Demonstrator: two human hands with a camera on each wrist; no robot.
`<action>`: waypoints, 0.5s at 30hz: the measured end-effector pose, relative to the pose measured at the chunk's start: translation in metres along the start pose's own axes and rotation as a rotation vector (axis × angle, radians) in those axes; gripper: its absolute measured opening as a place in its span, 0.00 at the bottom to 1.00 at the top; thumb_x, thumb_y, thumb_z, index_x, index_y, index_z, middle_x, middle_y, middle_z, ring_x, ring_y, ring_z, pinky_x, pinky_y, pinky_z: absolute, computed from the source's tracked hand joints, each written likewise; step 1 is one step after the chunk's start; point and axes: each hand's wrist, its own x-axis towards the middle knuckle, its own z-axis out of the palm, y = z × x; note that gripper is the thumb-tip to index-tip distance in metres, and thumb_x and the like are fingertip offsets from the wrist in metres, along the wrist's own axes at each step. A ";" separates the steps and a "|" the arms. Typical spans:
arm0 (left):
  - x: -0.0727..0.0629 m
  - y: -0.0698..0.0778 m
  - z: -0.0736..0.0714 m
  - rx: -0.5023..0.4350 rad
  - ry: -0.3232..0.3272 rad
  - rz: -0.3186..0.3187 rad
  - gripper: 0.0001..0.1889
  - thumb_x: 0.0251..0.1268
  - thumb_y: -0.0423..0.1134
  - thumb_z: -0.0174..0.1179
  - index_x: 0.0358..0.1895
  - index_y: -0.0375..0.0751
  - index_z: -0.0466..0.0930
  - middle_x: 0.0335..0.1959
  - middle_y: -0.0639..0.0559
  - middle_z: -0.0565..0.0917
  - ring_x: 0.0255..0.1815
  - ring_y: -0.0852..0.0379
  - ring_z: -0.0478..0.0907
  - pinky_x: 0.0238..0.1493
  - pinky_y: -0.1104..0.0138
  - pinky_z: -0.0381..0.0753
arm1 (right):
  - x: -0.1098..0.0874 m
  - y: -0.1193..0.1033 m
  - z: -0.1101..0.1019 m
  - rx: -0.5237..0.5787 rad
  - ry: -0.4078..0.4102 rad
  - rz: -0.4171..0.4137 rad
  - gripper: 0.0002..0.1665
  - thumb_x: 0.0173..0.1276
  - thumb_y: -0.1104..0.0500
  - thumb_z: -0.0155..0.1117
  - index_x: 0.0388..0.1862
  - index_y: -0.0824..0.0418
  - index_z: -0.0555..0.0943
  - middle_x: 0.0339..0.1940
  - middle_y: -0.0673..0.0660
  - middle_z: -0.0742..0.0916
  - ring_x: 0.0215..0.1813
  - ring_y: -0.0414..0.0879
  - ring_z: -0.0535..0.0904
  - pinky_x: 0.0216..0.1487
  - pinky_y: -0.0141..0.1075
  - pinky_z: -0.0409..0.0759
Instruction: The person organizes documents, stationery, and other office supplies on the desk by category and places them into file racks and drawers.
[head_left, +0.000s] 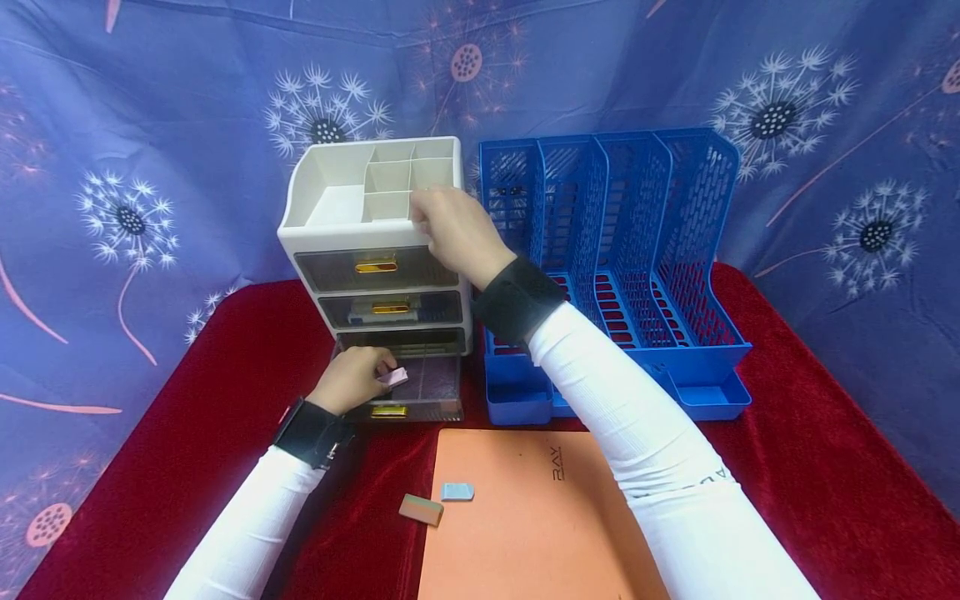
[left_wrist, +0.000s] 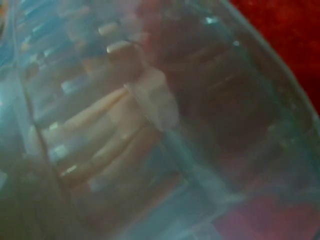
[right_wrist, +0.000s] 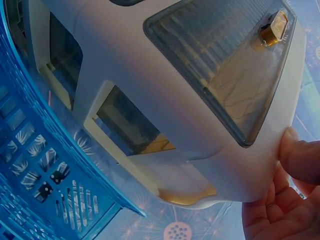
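My left hand [head_left: 351, 380] pinches a small pale pink eraser [head_left: 395, 377] inside the pulled-out bottom drawer [head_left: 441, 382] of a white desktop organizer [head_left: 341, 236]. Through the clear drawer, the left wrist view shows the fingers and a pale block [left_wrist: 159, 102], blurred. At the organizer's upper right front corner, my right hand [head_left: 459, 233] grips the rim. In the right wrist view its thumb [right_wrist: 302, 159] lies against the front face, with the other fingers over the edge. The two upper drawers are closed; the middle drawer [head_left: 435, 308] holds pen-like items.
A blue mesh file rack [head_left: 637, 225] stands right of the organizer. On the orange mat [head_left: 517, 533] lies a light blue eraser [head_left: 457, 492]; a brown and green eraser [head_left: 422, 510] lies at its left edge. Red cloth [head_left: 810, 450] covers the table, with a blue patterned curtain [head_left: 202, 108] behind.
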 end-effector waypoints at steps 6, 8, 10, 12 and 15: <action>-0.001 0.002 -0.001 -0.017 -0.002 -0.009 0.12 0.46 0.29 0.67 0.38 0.38 0.84 0.31 0.46 0.85 0.33 0.50 0.81 0.40 0.55 0.79 | 0.000 0.000 0.000 0.000 0.000 0.007 0.06 0.61 0.69 0.59 0.35 0.60 0.77 0.38 0.55 0.81 0.41 0.48 0.75 0.47 0.39 0.74; -0.001 0.002 -0.002 -0.013 0.004 -0.003 0.12 0.46 0.29 0.67 0.38 0.38 0.84 0.30 0.46 0.85 0.33 0.50 0.81 0.40 0.55 0.80 | 0.000 0.000 0.000 -0.002 0.000 0.008 0.06 0.61 0.69 0.59 0.35 0.60 0.77 0.38 0.55 0.81 0.41 0.48 0.75 0.47 0.39 0.74; -0.002 0.002 -0.002 -0.001 0.016 0.006 0.12 0.46 0.29 0.67 0.38 0.38 0.84 0.30 0.46 0.85 0.33 0.50 0.81 0.40 0.55 0.79 | 0.000 0.000 0.000 -0.004 0.000 0.009 0.06 0.60 0.69 0.59 0.35 0.59 0.77 0.38 0.55 0.81 0.41 0.48 0.75 0.47 0.39 0.74; -0.002 0.001 -0.002 0.010 0.029 0.017 0.12 0.46 0.30 0.68 0.38 0.38 0.84 0.30 0.46 0.85 0.33 0.51 0.81 0.39 0.55 0.79 | 0.000 0.000 0.000 -0.007 0.000 0.008 0.07 0.60 0.69 0.59 0.35 0.60 0.77 0.38 0.55 0.81 0.42 0.48 0.75 0.47 0.39 0.74; -0.003 0.000 -0.001 0.014 0.046 0.026 0.12 0.47 0.31 0.68 0.38 0.38 0.84 0.30 0.47 0.85 0.33 0.51 0.80 0.39 0.56 0.79 | 0.000 -0.001 0.000 -0.008 -0.005 0.010 0.07 0.60 0.69 0.59 0.35 0.60 0.77 0.39 0.55 0.81 0.43 0.49 0.75 0.48 0.39 0.74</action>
